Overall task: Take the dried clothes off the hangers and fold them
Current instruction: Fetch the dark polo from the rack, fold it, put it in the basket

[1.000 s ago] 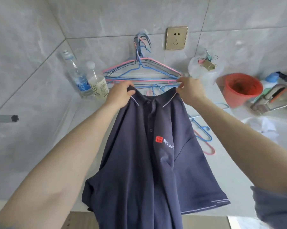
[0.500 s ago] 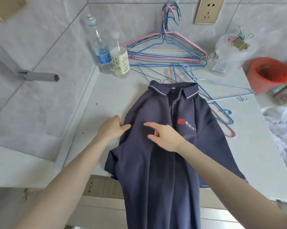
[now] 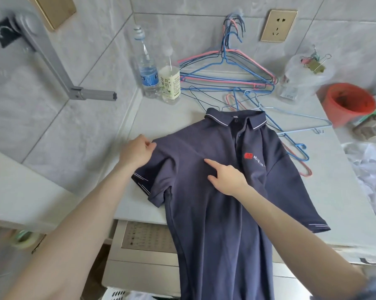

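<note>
Fingers [image 3: 149, 146] of the left hand [image 3: 137, 152] pinch the shoulder of the one navy polo shirt [image 3: 215, 213]; the right hand [image 3: 228, 179] presses its chest, index finger straight. It lies collar-away on the worktop [image 3: 167, 113], hem over the edge, its red logo [image 3: 248, 156] and white lettering unreadable; two labelled bottles [image 3: 149, 79] stand behind

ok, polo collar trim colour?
White piping on the collar of the navy polo shirt; head view shows it best.

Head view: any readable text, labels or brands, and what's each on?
"龙井茉莉": label of the pale green bottle.
Polo shirt chest: a red seal and white characters, too blurred to read.
Water bottle blue label: unreadable.
Clear tub sticker: too small to read.
</note>
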